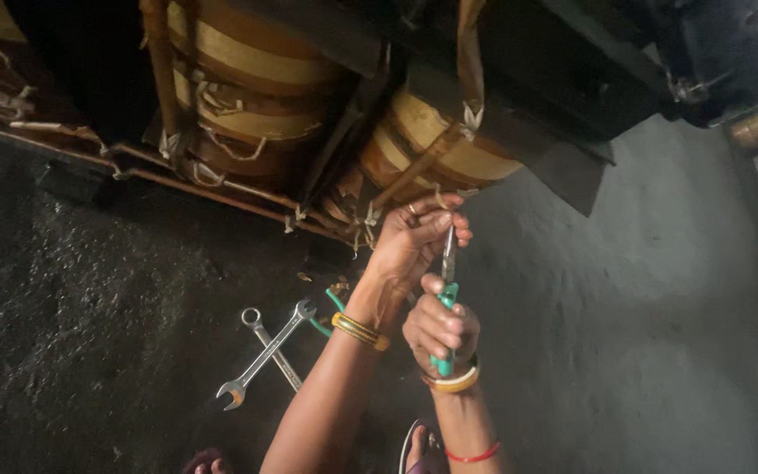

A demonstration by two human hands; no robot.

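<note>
My right hand [440,329] grips the green handles of a pair of pliers [446,290], whose metal jaws point up toward my other hand. My left hand [414,241] is raised with its fingers pinched on something small at the lower edge of a large wound coil [436,145]; what it pinches is too small to tell. The coil is wrapped in tan and brown tape, with white ties around copper-coloured strips [414,171]. A second, similar coil [247,79] stands to the left.
Two crossed metal spanners [265,351] lie on the dark rough floor left of my arms. A second green-handled tool [326,316] lies partly hidden behind my left wrist. A brass cylinder [752,132] sits at the far right. My sandalled feet [418,452] show at the bottom edge.
</note>
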